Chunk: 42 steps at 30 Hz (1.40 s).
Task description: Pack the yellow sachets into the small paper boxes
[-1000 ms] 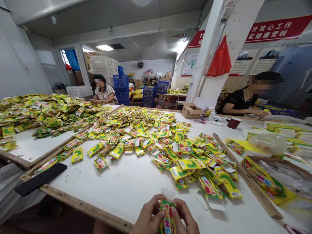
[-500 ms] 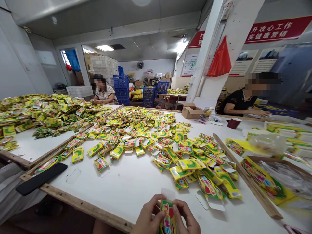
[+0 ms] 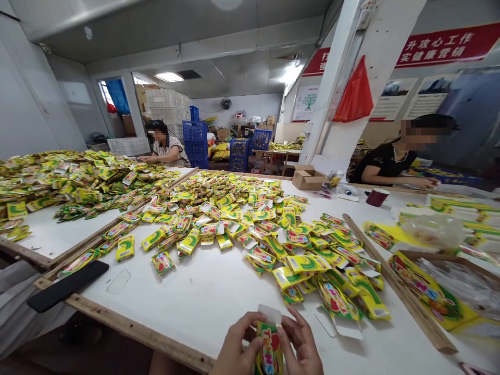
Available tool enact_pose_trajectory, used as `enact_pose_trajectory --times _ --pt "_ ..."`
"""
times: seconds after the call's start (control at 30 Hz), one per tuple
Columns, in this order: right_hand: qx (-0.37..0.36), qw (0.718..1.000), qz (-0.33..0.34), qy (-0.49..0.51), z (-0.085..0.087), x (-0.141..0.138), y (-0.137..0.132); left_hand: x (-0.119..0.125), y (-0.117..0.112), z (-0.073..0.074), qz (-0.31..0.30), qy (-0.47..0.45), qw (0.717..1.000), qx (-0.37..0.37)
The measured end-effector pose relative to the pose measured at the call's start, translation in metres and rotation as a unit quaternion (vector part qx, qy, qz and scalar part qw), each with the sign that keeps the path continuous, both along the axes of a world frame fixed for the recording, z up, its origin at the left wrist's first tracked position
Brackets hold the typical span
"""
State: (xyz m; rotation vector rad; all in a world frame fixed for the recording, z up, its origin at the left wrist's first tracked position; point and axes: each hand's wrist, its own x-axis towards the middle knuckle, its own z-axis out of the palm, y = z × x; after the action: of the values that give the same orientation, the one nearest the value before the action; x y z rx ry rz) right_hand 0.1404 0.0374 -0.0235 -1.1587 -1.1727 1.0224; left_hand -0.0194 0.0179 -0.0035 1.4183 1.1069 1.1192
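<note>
At far left a heap of small boxes [image 3: 89, 182] is piled up, and nearer me a black phone [image 3: 68, 286] lies by a wooden strip. My left hand [image 3: 239, 346] pinches the yellow-green box [image 3: 267, 350] along its left edge, thumb on the printed front, index finger near the top corner. The box sits between my hands, its white flap [image 3: 269, 314] open beyond my thumbs, its lower end out of view. My right hand [image 3: 301, 345] rests its thumb against the box's right side; whether its curved fingers press too, I cannot tell. Loose boxes [image 3: 336, 298] lie farther right.
</note>
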Motion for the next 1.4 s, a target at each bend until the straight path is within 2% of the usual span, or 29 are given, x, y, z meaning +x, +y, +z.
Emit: enact_pose_trajectory --times 0.23,0.43,0.63,0.8,0.97,1.07,1.2,1.23,1.3,1.4 --pt "-0.005 0.998 0.033 -0.049 0.015 -0.003 -0.002 0.007 0.0 0.008 0.043 -0.097 0.994 0.008" --pt "0.025 0.987 0.096 -0.127 0.022 0.006 -0.009 0.01 0.0 0.016 0.043 -0.016 0.997 0.067" --pt "0.067 0.986 0.055 -0.146 0.03 0.001 -0.012 0.015 0.003 0.018 0.073 -0.001 0.994 0.079" --pt "0.052 0.984 0.02 -0.17 0.035 -0.005 -0.008 0.018 0.008 0.025 0.088 0.014 0.995 0.046" --pt "0.051 0.983 0.037 -0.173 0.034 -0.003 -0.009 0.017 0.01 0.023 0.093 0.009 0.995 0.033" --pt "0.062 0.984 0.053 -0.156 0.028 -0.004 -0.014 0.012 0.008 0.016 0.068 -0.016 0.996 0.051" --pt "0.067 0.984 0.08 -0.145 0.021 -0.008 -0.018 0.008 0.001 0.013 0.033 0.002 0.997 0.072" --pt "0.069 0.984 0.069 -0.149 0.018 -0.005 -0.019 0.008 -0.001 0.013 0.025 0.011 0.997 0.072" --pt "0.083 0.982 0.005 -0.17 0.014 0.013 -0.026 0.003 0.001 0.012 0.014 0.035 0.997 0.072" --pt "0.087 0.96 -0.15 -0.22 0.012 0.068 -0.049 -0.023 0.02 0.011 0.055 0.108 0.988 0.091"
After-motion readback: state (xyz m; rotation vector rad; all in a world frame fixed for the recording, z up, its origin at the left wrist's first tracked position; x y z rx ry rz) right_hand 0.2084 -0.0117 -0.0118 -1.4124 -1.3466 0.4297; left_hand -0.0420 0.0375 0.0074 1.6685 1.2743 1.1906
